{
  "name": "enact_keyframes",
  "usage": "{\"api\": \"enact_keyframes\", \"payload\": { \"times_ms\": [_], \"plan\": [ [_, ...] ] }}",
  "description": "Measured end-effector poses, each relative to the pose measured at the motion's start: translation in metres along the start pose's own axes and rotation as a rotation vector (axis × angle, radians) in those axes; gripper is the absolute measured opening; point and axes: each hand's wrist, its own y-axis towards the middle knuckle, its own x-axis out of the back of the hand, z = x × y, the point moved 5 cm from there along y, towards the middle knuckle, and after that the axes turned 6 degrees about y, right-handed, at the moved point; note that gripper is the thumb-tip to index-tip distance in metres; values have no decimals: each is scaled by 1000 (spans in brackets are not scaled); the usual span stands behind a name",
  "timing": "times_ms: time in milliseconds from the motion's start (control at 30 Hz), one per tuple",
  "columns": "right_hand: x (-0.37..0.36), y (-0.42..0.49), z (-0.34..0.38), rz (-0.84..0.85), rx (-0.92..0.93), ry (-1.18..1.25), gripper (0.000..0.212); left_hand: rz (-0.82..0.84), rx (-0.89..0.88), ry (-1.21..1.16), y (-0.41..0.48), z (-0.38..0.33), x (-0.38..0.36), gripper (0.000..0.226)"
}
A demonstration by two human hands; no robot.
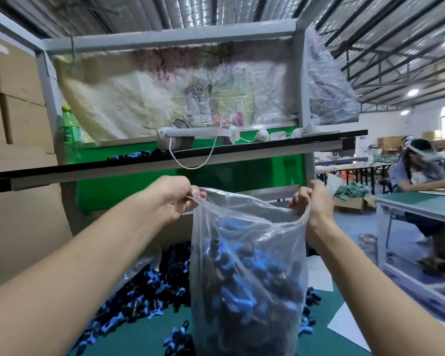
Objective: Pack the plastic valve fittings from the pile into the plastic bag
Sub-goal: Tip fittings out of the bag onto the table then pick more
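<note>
Bare left hand and bare right hand, forearms bare to the frame's edge.

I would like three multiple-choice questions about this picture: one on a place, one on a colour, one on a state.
1. Where does the green bottle stand? A) at the left end of the shelf B) on the floor C) inside the bag
2. Which colours have the valve fittings? A) red and white B) black and blue C) yellow
3. How is the plastic bag? A) folded flat B) knotted shut C) held open by both hands
1 A: it stands by the left frame post. 2 B: loose and bagged ones alike. 3 C: left hand and right hand each grip the rim.
</note>
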Motion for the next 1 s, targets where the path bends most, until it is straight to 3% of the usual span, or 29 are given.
{"api": "enact_keyframes", "payload": {
  "times_ms": [67,167,267,333,400,433,467,567,633,700,800,867,933,1000],
  "plan": [
    [16,-11,1,-58,42,-21,52,-29,-48,-9,4,3,-3,24],
    [36,-56,19,-116,319,-240,39,-72,-91,-1,6,4,-7,23],
    [34,-132,26,180,681,-471,43,-109,-107,0,5,6,-8,25],
    [26,-170,11,389,898,-852,45,-129,-105,-32,5,8,-6,21],
    [21,-183,-4,399,1099,-1200,42,-123,-118,-10,4,8,-2,21],
    [18,-183,-8,377,1130,-1254,35,-106,-133,37,4,8,0,23],
    [16,-177,-8,368,1073,-1207,28,-84,-154,106,6,9,5,25],
    [17,-151,-6,391,586,-686,28,-78,-246,353,15,12,29,31],
    [19,-137,1,324,539,-497,31,-76,-375,505,25,15,37,40],
    [18,-125,-1,297,501,-405,32,100,-473,585,34,27,24,50],
    [27,-105,-11,224,367,-255,32,520,-301,368,44,55,-18,36],
    [30,-92,-11,197,298,-142,35,680,-197,359,48,67,-44,29],
    [29,-80,-8,207,270,-70,40,718,-178,409,53,74,-61,25],
    [27,-69,-6,226,266,-36,43,639,-194,384,61,77,-67,25]
  ]
}}
